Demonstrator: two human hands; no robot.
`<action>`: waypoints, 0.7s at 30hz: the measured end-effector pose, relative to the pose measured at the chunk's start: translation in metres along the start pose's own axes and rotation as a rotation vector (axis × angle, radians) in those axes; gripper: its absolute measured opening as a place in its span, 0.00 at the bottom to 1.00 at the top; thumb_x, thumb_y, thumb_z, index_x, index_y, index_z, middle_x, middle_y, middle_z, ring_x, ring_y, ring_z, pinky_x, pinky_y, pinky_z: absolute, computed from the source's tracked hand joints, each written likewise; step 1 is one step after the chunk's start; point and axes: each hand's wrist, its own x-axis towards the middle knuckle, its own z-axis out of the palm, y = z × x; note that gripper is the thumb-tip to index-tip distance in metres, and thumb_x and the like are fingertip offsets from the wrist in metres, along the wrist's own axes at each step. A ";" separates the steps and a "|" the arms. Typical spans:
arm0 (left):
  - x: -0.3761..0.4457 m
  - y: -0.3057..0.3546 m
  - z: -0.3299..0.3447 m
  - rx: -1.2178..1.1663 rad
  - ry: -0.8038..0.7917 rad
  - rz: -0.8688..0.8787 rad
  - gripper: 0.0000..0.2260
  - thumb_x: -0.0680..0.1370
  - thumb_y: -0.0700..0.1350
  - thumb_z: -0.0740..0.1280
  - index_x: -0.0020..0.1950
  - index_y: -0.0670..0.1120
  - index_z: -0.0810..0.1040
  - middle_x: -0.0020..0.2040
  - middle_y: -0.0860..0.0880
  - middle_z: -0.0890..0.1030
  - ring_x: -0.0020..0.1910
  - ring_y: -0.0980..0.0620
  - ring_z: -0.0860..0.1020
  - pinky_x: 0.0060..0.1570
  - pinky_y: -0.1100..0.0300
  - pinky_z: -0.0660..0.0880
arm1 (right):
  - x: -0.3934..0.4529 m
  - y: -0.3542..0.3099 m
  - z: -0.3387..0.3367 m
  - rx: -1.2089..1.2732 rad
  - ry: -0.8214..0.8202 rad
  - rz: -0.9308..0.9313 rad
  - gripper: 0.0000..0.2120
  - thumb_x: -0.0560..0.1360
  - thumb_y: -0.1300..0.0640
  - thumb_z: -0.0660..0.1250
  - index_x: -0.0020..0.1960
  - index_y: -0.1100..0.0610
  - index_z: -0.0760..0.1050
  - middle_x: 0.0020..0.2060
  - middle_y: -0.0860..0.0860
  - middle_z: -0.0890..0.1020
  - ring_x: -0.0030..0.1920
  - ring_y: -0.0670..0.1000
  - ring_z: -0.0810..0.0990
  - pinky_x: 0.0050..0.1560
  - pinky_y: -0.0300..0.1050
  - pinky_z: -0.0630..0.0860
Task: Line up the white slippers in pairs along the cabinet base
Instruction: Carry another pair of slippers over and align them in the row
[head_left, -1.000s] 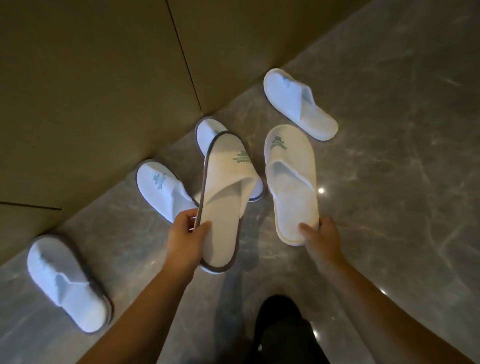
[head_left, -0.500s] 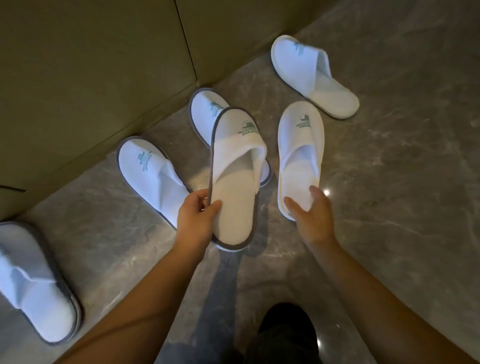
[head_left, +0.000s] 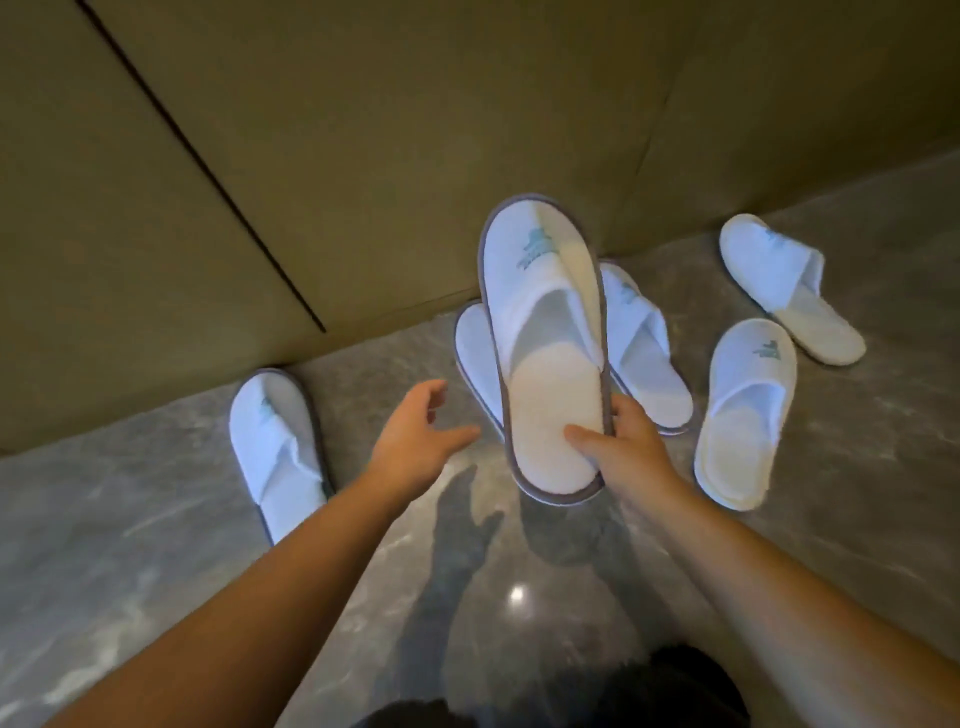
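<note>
Right hand: the right hand (head_left: 621, 447) grips the heel of a grey-trimmed slipper (head_left: 545, 332), thumb on the insole, fingers curled behind the rim, toe pointing far toward the cabinet (head_left: 363, 156).
Left hand: the left hand (head_left: 415, 441) hovers empty, fingers loosely spread, just left of the held heel.
Behind the lifted slipper: two slippers (head_left: 644, 353) lie on the floor, partly hidden, toes at the cabinet base.
Left: one slipper (head_left: 278, 447) lies alone, toe near the base.
Right: a pair without grey trim (head_left: 748, 405) lies at mismatched angles.
Open room: bare grey stone floor (head_left: 130, 545) near the camera and between the left slipper and the middle group.
</note>
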 end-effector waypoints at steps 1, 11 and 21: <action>-0.005 -0.015 -0.018 0.030 0.027 -0.018 0.29 0.70 0.41 0.71 0.68 0.44 0.64 0.68 0.43 0.69 0.65 0.45 0.68 0.63 0.53 0.66 | -0.003 -0.004 0.011 -0.062 -0.018 0.009 0.17 0.69 0.66 0.67 0.57 0.62 0.68 0.49 0.55 0.76 0.46 0.52 0.75 0.44 0.44 0.73; -0.023 -0.145 -0.073 0.295 0.163 -0.188 0.37 0.69 0.47 0.72 0.72 0.44 0.56 0.73 0.42 0.61 0.72 0.43 0.58 0.69 0.50 0.57 | 0.016 0.031 0.130 -0.323 -0.156 0.099 0.13 0.70 0.62 0.66 0.52 0.59 0.65 0.44 0.52 0.72 0.41 0.48 0.73 0.37 0.41 0.69; -0.001 -0.233 -0.057 0.494 0.194 -0.300 0.43 0.67 0.57 0.70 0.72 0.56 0.45 0.76 0.48 0.44 0.74 0.39 0.48 0.70 0.41 0.55 | 0.047 0.107 0.194 -0.457 -0.147 0.124 0.24 0.70 0.59 0.68 0.62 0.63 0.63 0.56 0.59 0.73 0.51 0.56 0.73 0.49 0.47 0.72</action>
